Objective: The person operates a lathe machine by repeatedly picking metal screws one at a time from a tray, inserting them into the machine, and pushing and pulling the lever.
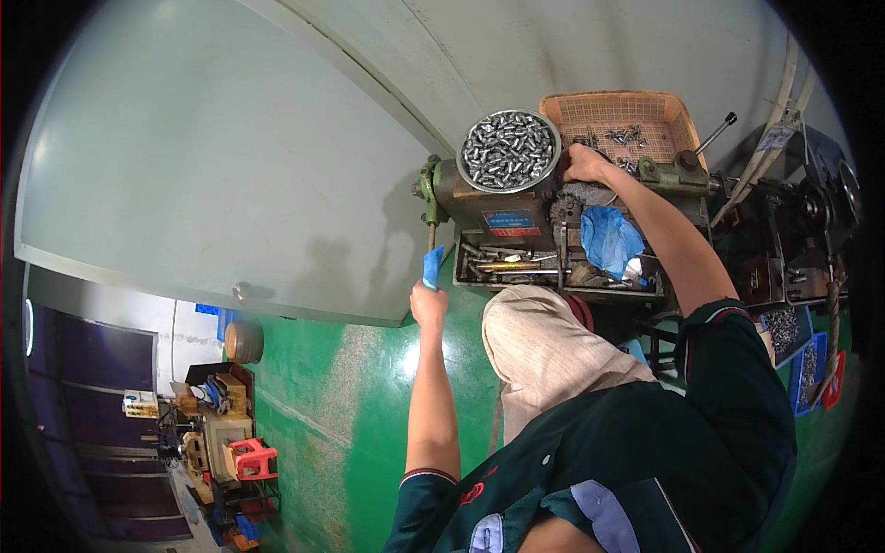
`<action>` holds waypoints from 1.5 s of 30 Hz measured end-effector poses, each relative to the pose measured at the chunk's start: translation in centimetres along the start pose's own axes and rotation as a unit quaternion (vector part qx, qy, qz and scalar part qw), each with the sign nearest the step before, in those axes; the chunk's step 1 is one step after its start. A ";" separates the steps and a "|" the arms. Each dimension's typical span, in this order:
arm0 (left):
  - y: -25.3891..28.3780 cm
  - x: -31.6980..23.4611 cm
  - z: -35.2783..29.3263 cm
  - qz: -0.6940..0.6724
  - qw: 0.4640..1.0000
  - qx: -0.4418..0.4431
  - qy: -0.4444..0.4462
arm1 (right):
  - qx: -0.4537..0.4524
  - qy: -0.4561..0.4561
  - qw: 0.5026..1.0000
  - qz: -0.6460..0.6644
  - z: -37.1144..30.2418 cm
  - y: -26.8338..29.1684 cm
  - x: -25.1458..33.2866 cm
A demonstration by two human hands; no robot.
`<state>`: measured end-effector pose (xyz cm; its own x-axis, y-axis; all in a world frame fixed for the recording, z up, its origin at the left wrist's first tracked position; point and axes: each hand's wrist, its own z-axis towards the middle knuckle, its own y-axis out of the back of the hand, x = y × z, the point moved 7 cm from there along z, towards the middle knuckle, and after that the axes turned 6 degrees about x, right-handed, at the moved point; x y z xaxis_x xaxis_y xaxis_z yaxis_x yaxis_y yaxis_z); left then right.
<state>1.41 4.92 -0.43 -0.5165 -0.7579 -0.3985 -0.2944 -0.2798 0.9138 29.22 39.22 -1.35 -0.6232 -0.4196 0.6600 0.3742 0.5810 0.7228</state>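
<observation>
My left hand point(428, 304) is wrapped round the lower end of a lever whose handle point(432, 265) is covered in blue wrapping. The lever hangs from a green fitting point(430, 189) at the left end of a small bench lathe point(502, 214). My right hand point(584, 165) reaches in at the lathe's spindle, just right of a round metal bowl point(510, 187) heaped with small shiny metal parts point(510, 147). Its fingertips are bent down behind the bowl's rim, and whatever they hold is hidden.
Behind the lathe stands an orange plastic basket point(682, 118) with some metal parts. A tool tray point(472, 281) and a blue cloth or bag point(608, 241) lie in front. Another machine point(784, 244) stands at the right, above blue bins point(807, 373). A grey panel point(230, 166) fills the left.
</observation>
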 end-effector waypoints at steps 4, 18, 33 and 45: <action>-0.1 0.3 0.2 0.002 1.000 0.009 -0.002 | -0.161 -0.080 0.983 -0.024 -2.0 4.5 -0.5; 0.2 0.1 -0.1 0.003 1.000 -0.010 0.000 | -0.257 0.075 0.962 -0.057 -3.8 7.8 12.1; 0.5 -0.2 -0.3 0.004 1.000 0.006 0.017 | -0.253 0.030 0.963 0.085 -3.3 11.3 8.6; 0.5 -0.2 -0.4 0.010 1.000 0.007 0.012 | -0.101 -0.073 0.992 0.012 -0.5 1.8 -0.1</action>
<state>1.68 4.70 0.16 -0.5035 -0.7771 -0.3776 -0.2948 -0.2563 0.9206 30.30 40.01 0.02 -0.6997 -0.2934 0.6514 0.5111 0.4317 0.7433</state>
